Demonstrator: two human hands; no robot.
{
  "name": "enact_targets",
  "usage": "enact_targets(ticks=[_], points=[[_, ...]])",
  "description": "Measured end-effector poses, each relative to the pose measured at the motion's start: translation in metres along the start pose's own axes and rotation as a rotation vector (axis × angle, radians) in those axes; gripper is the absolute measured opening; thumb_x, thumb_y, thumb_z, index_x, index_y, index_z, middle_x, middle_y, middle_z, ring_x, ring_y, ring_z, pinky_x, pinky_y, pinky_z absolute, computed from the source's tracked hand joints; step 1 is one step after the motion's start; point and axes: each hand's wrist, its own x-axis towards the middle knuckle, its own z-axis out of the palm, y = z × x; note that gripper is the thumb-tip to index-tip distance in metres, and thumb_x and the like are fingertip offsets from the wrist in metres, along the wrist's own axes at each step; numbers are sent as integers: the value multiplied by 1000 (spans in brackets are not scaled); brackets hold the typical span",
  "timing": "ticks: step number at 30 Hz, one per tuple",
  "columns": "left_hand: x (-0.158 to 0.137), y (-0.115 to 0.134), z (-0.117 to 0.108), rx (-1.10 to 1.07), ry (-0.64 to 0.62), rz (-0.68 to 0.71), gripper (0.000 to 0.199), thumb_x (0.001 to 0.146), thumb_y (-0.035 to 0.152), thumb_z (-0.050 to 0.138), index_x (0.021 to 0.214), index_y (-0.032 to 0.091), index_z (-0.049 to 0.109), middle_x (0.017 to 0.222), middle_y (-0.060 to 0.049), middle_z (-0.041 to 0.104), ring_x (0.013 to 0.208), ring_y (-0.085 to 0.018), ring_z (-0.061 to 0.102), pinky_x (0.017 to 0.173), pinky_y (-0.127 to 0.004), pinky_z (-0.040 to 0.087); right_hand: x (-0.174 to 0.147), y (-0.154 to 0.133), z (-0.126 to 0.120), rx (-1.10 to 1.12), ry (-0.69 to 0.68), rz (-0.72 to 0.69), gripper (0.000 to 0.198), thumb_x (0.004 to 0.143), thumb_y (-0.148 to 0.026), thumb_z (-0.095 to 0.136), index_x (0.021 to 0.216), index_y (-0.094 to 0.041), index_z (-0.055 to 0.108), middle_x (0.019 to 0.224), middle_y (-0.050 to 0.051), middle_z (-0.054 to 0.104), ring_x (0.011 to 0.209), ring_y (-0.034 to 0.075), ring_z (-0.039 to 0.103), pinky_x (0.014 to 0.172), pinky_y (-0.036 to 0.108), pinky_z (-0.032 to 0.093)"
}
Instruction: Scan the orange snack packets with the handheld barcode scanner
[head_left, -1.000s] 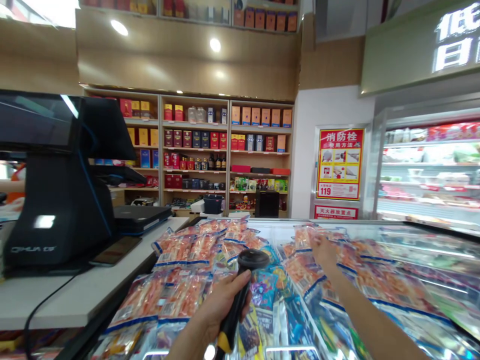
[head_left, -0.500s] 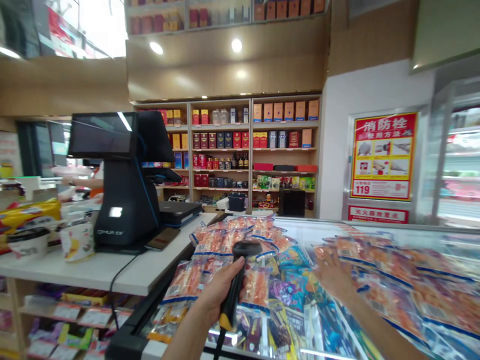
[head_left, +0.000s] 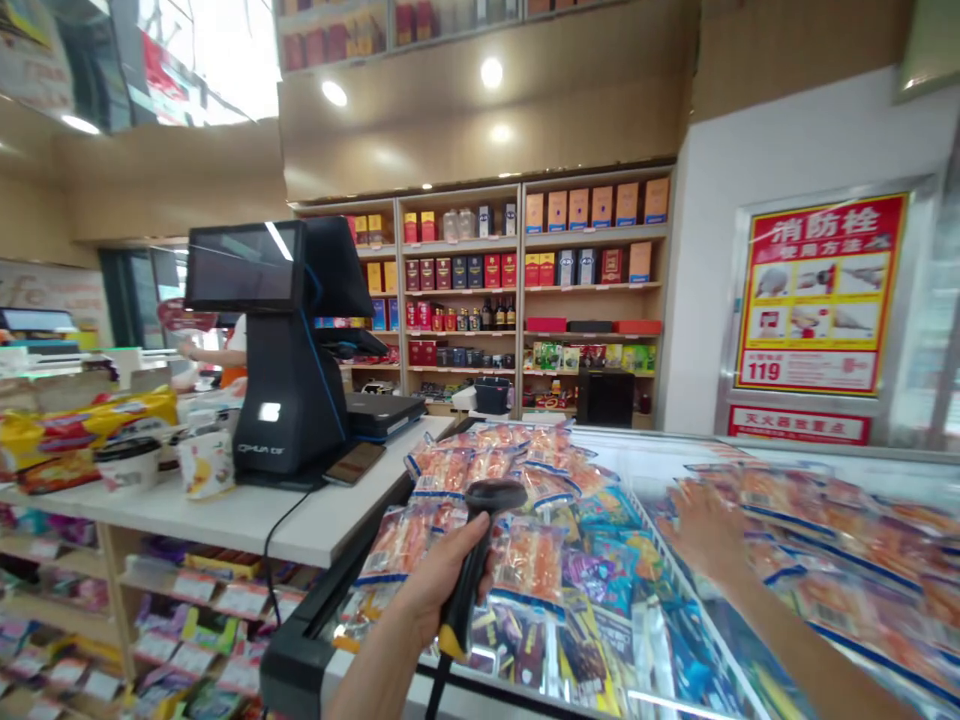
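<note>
My left hand (head_left: 450, 570) is closed around the handle of a black barcode scanner (head_left: 474, 550) with a yellow tip at its lower end. Its head points away from me over packets of orange crab sticks (head_left: 529, 560) lying on a glass-topped freezer (head_left: 645, 440). To the right, my right hand (head_left: 705, 525) is open, palm down and fingers spread, at the near edge of another group of crab stick packets (head_left: 817, 510). Whether it touches them or the glass, I cannot tell. Colourful bags (head_left: 600, 570) show through the glass between my hands.
A white counter (head_left: 292, 525) at left bears a cash register (head_left: 277, 370), a phone (head_left: 355, 463), paper cups (head_left: 206, 462) and yellow snack bags (head_left: 90, 425). Below it are snack shelves (head_left: 217, 620). Boxed goods fill the back shelves (head_left: 461, 270). A person's arm (head_left: 214, 352) shows behind the register.
My view has turned slightly left, so the counter and freezer sit further right in the picture. My left hand keeps hold of the barcode scanner; my right hand stays spread by the right-hand packets.
</note>
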Motion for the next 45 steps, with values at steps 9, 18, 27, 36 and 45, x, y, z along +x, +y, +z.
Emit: enact_targets(ticks=[9,18,27,36,45], points=[[-4,5,-6,-12,-6,-34,34,65,43,52,84,15,51,48,4,49,35,-7,43,34,-17,31,-45,-147,-31,469,-363,45,45,66,-57,36,59,-19,61,75,9,61,84,25,51,69,35,34],[-9,-2,3,-40,-71,-42,36,64,46,52,82,14,51,49,3,50,34,-7,41,35,-18,30,-23,-110,-11,877,-99,292,32,69,-39,36,64,-15,58,58,5,60,55,15,52,51,22,34],[-14,-10,28,-33,-182,-102,32,67,42,49,79,12,53,49,1,49,33,-5,41,35,-16,24,10,-55,-5,916,76,471,41,65,-43,38,77,-10,59,69,10,61,63,19,54,55,25,36],[-4,-19,47,-26,-230,-115,30,67,41,50,77,13,53,49,2,48,33,-6,40,35,-17,28,18,-36,3,820,107,527,43,68,-42,35,83,-8,58,78,13,62,72,21,54,63,28,36],[16,-26,57,102,-226,-54,29,65,43,51,67,14,48,49,2,49,35,-6,41,35,-17,28,25,-6,-8,679,109,517,36,70,-35,35,81,-9,58,73,10,61,65,18,53,57,25,34]])
